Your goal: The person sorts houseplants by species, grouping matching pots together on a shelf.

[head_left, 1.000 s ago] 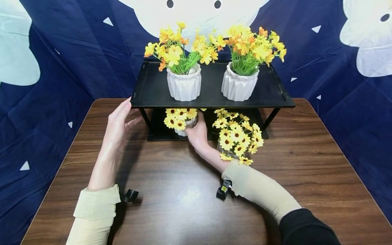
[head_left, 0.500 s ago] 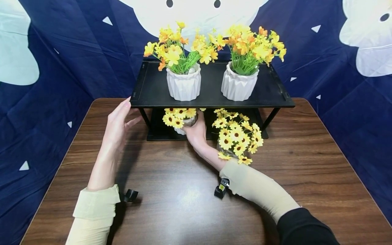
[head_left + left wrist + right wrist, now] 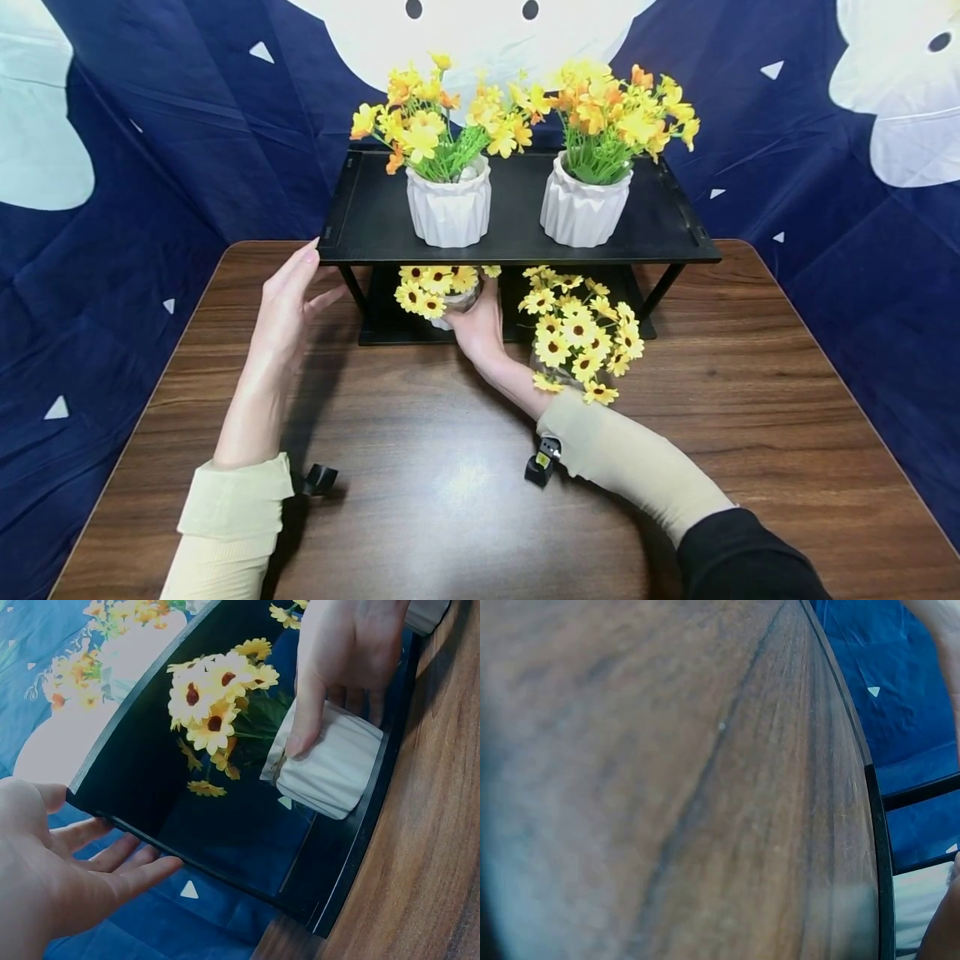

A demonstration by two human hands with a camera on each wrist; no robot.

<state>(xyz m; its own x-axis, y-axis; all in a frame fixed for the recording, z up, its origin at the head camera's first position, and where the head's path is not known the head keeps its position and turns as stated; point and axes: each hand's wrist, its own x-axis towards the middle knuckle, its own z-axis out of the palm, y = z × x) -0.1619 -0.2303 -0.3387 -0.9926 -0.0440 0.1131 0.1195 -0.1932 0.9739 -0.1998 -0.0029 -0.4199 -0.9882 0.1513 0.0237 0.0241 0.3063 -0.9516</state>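
My right hand [image 3: 480, 329] grips a white ribbed flowerpot [image 3: 330, 761] of yellow daisy-like flowers [image 3: 431, 287], with the thumb across its near side. The pot is at the left part of the lower tier of the black two-tier shelf [image 3: 517, 217], partly hidden by the upper tier in the head view. My left hand [image 3: 285, 312] is at the shelf's upper left front corner; its thumb touches the corner while the other fingers extend, fairly straight, along the outer side of the post. A second pot of yellow daisies [image 3: 577, 333] stands at the lower right, its pot mostly hidden.
Two white pots [image 3: 450, 208] with yellow and orange flowers stand on the upper tier. Slim black posts [image 3: 663, 292] join the tiers. The shelf sits toward the back of a wooden table [image 3: 420, 500], before a blue patterned cloth [image 3: 172, 108].
The held flowerpot has shifted slightly left on the lower tier, together with my right hand. My left hand keeps its place at the shelf corner.
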